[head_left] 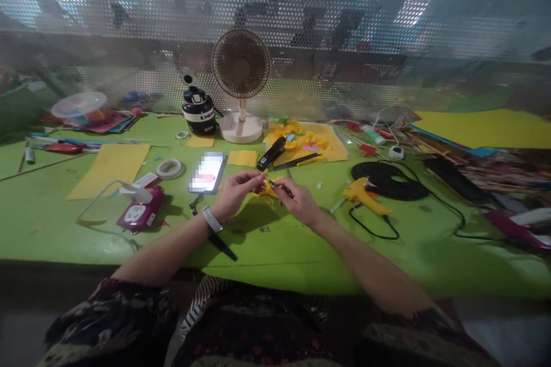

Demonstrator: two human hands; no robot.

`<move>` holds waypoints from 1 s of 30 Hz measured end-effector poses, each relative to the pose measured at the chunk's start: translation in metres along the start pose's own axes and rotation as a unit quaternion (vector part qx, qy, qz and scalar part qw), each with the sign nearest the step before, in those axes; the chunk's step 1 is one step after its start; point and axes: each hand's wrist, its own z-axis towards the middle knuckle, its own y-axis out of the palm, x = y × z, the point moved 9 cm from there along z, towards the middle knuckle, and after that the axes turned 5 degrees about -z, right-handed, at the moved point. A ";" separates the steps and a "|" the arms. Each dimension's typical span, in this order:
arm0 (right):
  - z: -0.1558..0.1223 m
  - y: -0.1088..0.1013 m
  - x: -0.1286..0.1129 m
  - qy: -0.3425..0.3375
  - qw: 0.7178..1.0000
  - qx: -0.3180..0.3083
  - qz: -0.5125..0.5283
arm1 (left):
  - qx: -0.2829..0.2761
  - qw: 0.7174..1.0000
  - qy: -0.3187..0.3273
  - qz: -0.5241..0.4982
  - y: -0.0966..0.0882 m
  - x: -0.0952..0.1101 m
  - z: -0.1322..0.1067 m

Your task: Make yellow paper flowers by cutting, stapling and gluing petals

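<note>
My left hand (238, 194), with a pale watch band at the wrist, is closed in a pinch above the table. Close to its right, my right hand (299, 200) pinches too, its fingertips almost meeting the left ones. Between them shows something tiny, dark and bluish, too small to name. Crumpled yellow paper (269, 188) shows just behind and under the fingertips; whether either hand holds it, I cannot tell. A black stapler (272, 153) lies beyond the hands. Left of them is a lit phone (208, 172), its strap running under my left wrist.
A yellow glue gun (365, 196) with a black cord lies to the right, beside a flat black disc (383, 180). Leftward are a tape roll (169, 169) and a purple power socket (140, 212). A fan (241, 127) and a dark bottle (199, 114) stand behind.
</note>
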 end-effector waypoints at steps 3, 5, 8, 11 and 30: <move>0.000 0.000 -0.001 -0.009 1.000 -0.004 -0.004 | 0.003 1.000 0.001 0.001 -0.001 -0.001 0.000; 0.000 0.000 -0.002 -0.016 1.000 -0.005 -0.007 | 0.006 1.000 0.003 0.002 -0.002 -0.002 0.001; 0.000 0.001 -0.002 -0.023 1.000 -0.005 -0.012 | 0.005 1.000 0.001 0.003 -0.003 -0.005 0.002; 0.000 0.002 -0.001 -0.021 1.000 -0.013 -0.007 | -0.002 1.000 -0.003 0.001 -0.002 -0.005 0.002; 0.001 0.002 -0.003 -0.015 1.000 -0.024 -0.008 | 0.005 1.000 0.012 0.019 -0.002 0.002 0.002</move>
